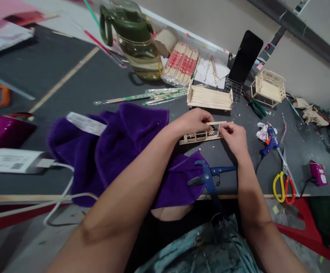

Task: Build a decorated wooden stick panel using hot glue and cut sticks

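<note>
A small frame of thin wooden sticks (201, 137), with slats and little cross pieces, is held low over the dark tabletop. My left hand (197, 120) bends over its upper bar, with the fingertips partly hidden behind it. At the frame's right end, my right hand (234, 137) is closed with thumb and fingers pinched on the wood. Just beyond the hands stands a slatted wooden stick model (209, 98) like a small bench. Blue cutters (207, 177) lie nearer to me, partly on a purple towel (131, 132).
Right of my hands lie a blue glue gun (272, 141) and scissors (283, 185). Behind stand a water jug (138, 45), stick bundles (181, 62), a phone (246, 57) and another stick model (269, 89). A white cable (68, 185) hangs over the front edge at left.
</note>
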`<state>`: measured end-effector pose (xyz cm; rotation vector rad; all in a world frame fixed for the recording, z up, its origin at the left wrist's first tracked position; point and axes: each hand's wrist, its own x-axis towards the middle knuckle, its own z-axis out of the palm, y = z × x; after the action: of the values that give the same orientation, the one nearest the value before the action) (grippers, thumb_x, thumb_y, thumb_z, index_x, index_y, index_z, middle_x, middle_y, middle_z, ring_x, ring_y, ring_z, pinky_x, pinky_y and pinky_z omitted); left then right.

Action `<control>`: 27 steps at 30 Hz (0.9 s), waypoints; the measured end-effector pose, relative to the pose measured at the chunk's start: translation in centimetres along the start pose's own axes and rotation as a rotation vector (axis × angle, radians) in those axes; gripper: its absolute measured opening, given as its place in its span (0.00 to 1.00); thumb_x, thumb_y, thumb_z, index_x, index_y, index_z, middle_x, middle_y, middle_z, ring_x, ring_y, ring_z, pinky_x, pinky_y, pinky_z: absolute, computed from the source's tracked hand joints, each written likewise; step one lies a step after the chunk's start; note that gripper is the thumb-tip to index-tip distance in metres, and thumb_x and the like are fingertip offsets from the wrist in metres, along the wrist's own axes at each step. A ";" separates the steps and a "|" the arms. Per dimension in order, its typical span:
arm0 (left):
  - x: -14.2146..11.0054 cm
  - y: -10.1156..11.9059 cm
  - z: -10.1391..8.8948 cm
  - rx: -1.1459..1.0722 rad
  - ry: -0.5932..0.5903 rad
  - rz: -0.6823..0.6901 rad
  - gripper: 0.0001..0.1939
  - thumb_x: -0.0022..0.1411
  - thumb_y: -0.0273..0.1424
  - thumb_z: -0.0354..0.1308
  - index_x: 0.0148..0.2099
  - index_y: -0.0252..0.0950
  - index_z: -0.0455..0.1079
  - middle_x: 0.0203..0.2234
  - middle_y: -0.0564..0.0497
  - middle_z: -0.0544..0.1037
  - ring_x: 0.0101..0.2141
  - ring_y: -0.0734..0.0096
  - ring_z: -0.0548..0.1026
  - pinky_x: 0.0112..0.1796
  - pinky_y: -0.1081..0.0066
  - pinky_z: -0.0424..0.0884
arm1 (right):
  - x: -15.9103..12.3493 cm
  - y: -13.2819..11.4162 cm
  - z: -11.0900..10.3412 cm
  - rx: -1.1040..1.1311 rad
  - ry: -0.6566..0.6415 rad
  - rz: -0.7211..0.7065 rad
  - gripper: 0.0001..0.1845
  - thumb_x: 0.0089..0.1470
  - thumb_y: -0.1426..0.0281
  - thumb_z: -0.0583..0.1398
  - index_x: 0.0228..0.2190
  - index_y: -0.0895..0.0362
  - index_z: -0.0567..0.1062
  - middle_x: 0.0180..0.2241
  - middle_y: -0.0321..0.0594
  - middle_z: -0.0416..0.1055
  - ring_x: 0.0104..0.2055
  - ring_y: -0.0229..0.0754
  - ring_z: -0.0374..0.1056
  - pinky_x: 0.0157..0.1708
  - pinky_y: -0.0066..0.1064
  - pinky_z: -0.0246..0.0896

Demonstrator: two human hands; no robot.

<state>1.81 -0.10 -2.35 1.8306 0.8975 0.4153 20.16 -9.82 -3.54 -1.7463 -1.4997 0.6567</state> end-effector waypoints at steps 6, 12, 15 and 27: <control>0.1 0.1 0.1 -0.002 -0.005 0.000 0.09 0.49 0.26 0.63 0.35 0.31 0.79 0.23 0.54 0.78 0.26 0.72 0.72 0.29 0.74 0.62 | 0.3 0.3 0.2 -0.065 -0.036 0.044 0.08 0.56 0.64 0.64 0.33 0.52 0.85 0.30 0.36 0.82 0.35 0.45 0.76 0.40 0.34 0.66; 0.0 0.1 0.1 -0.015 -0.012 -0.006 0.09 0.49 0.26 0.62 0.35 0.32 0.79 0.23 0.54 0.78 0.26 0.72 0.72 0.30 0.73 0.63 | 0.3 0.1 0.3 -0.130 -0.061 0.043 0.08 0.58 0.66 0.64 0.34 0.50 0.86 0.31 0.35 0.83 0.35 0.44 0.76 0.41 0.33 0.67; 0.0 0.0 0.1 -0.011 -0.013 -0.008 0.09 0.49 0.26 0.62 0.35 0.32 0.79 0.23 0.54 0.78 0.26 0.72 0.72 0.30 0.73 0.63 | 0.3 0.1 0.3 -0.151 -0.061 0.051 0.08 0.58 0.67 0.64 0.34 0.50 0.86 0.31 0.34 0.83 0.36 0.43 0.76 0.41 0.33 0.67; 0.0 0.1 0.0 0.011 -0.002 -0.005 0.09 0.49 0.27 0.63 0.35 0.32 0.79 0.22 0.55 0.77 0.26 0.73 0.71 0.29 0.74 0.63 | 0.1 -0.5 0.4 -0.221 -0.083 0.023 0.10 0.60 0.67 0.63 0.35 0.50 0.86 0.32 0.35 0.82 0.36 0.43 0.75 0.40 0.32 0.65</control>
<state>1.87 -0.18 -2.23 1.8381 0.9046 0.4056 19.57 -9.61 -3.34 -1.9247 -1.6639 0.6000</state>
